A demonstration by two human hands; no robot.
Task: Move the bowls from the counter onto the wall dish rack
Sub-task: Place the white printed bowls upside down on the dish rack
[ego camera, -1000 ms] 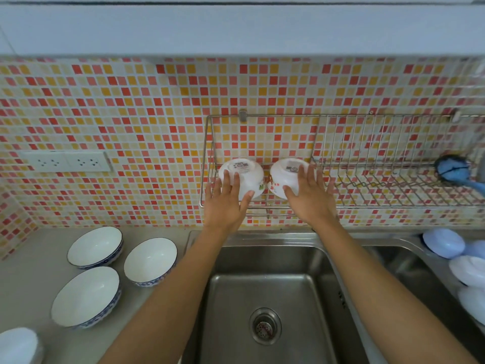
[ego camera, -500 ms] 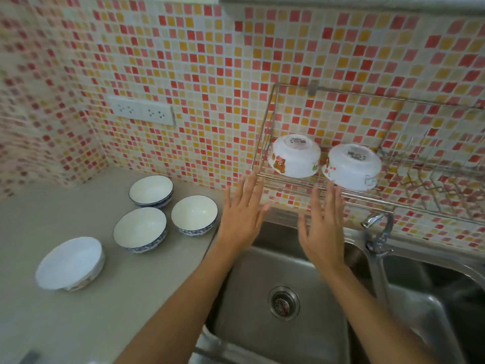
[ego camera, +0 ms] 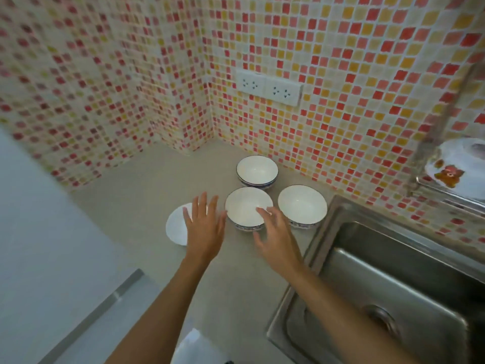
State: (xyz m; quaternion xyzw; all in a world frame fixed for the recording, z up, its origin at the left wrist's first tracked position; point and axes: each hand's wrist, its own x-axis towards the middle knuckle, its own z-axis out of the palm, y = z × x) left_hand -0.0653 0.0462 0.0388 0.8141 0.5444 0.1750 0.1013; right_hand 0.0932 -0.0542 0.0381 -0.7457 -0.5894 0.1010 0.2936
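The counter [ego camera: 147,206] now fills the view, where a second ago both hands were up at the rack [ego camera: 446,190] setting down two upturned bowls; one of those, the rack bowl [ego camera: 462,166], shows at the right edge, so that pair looks done. Taking the sink [ego camera: 393,285] as landmark: three bowls stand upright on the counter to its left. The near bowl [ego camera: 301,204] is just beside the sink's corner, the middle bowl [ego camera: 248,206] left of that, the back bowl [ego camera: 257,170] behind them by the wall. A plate [ego camera: 175,224] lies farther left. The left hand [ego camera: 204,229], fingers spread and empty, has come down over the plate beside the middle bowl; the right hand [ego camera: 278,240], fingers loosely curled and empty, reaches over the middle bowl's rim. I judge the next pickup is starting.
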